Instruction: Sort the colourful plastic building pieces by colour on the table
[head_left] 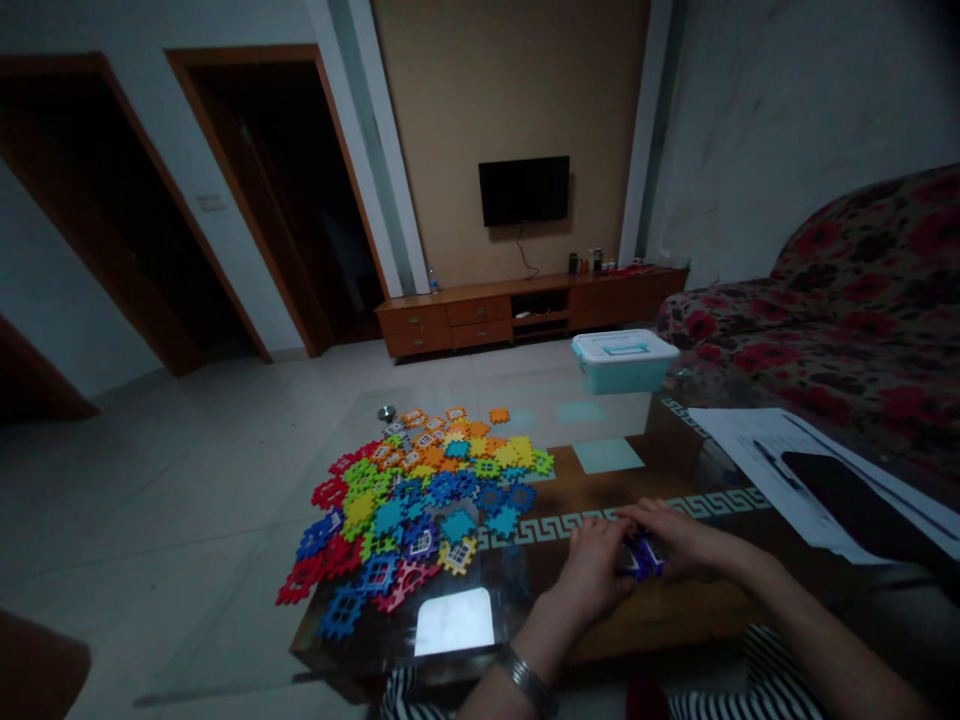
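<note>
Left hand (pixel 598 562) and right hand (pixel 670 537) both grip a small purple plastic piece (pixel 643 557) between them, presumably for steadiness!

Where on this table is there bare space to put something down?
The middle of the table shows bare glass, bordered by colourful pieces on the left, the lidded box beyond, papers on the right, and the left hand and right hand nearer. It is crowded where pieces and papers lie.
</note>
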